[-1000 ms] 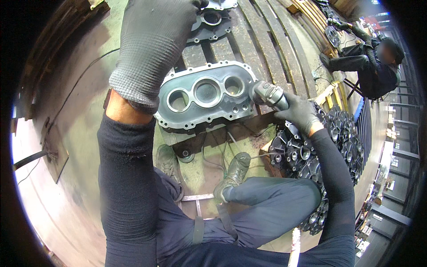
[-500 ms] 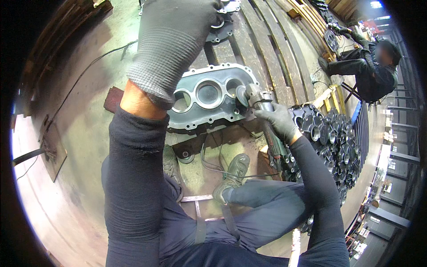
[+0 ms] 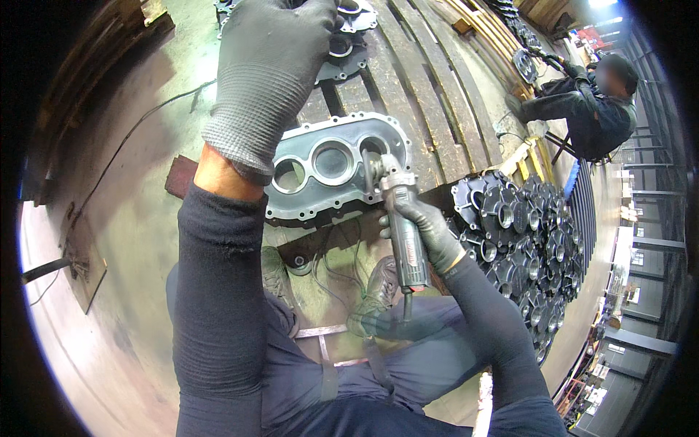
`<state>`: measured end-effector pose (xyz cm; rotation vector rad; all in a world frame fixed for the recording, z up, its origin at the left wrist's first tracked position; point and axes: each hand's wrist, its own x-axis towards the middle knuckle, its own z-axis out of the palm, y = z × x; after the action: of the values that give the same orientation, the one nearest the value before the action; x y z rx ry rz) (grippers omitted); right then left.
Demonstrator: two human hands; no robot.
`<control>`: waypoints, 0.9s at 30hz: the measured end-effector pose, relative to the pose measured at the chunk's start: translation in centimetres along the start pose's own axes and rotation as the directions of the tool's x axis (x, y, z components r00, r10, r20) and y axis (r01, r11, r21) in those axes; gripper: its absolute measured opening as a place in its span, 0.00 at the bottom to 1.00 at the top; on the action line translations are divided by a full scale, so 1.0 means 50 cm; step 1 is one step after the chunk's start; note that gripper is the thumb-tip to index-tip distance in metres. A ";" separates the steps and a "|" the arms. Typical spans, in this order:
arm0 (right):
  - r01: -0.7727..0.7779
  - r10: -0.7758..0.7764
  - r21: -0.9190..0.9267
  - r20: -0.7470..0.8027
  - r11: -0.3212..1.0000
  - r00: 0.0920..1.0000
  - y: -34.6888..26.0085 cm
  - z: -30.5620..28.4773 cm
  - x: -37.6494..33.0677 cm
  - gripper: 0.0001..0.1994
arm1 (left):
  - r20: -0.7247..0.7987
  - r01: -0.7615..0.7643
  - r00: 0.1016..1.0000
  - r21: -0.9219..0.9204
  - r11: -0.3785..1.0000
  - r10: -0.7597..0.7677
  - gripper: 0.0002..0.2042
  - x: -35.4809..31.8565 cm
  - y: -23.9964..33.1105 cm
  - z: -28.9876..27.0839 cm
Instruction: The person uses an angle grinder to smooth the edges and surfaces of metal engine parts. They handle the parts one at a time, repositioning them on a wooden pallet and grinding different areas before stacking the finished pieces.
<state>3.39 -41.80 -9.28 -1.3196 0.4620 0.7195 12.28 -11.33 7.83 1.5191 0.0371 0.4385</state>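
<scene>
In my gloved right hand is an angle grinder, its body upright in the view with the cord trailing from the lower end. The grinder's disc is at the right-hand ring of a dark metal housing, which has three round openings and a bolt-holed rim. Whether the disc touches the metal I cannot tell. My gloved left hand is raised close in front, above the housing's left part, its fingers curled at the top edge. What they hold, if anything, is hidden.
The housing lies on a slatted wooden pallet, with more metal castings behind. Many dark flanged castings are piled at my right. Farther right a seated person works. Cables cross the floor at left.
My right hand has moved left with the grinder, from the housing's right end to its right-hand ring. The grinder has swung more upright. My left hand has shifted slightly left and up.
</scene>
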 end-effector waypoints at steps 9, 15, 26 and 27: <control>0.107 -0.418 -0.732 -0.257 0.673 0.871 -0.088 -0.138 -0.026 0.22 | -0.056 -0.115 0.991 0.140 0.983 0.123 0.13 0.008 -0.006 -0.021; -0.134 -0.488 -0.934 -0.292 0.332 0.823 -0.047 -0.159 0.006 0.32 | -0.084 -0.205 0.969 0.257 0.944 0.233 0.12 -0.002 -0.022 0.010; -0.235 -0.460 -0.930 -0.346 0.283 0.818 -0.052 -0.124 0.079 0.35 | -0.006 -0.076 0.997 0.157 0.985 0.078 0.13 0.019 -0.029 -0.011; -0.244 -0.464 -0.930 -0.350 0.273 0.814 -0.056 -0.120 0.085 0.35 | 0.008 -0.080 0.997 0.147 0.986 0.080 0.13 0.023 -0.034 -0.015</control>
<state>8.89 -46.98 -11.43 -2.8292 0.3645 0.3950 13.55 -10.26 6.41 1.6707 0.0074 0.5075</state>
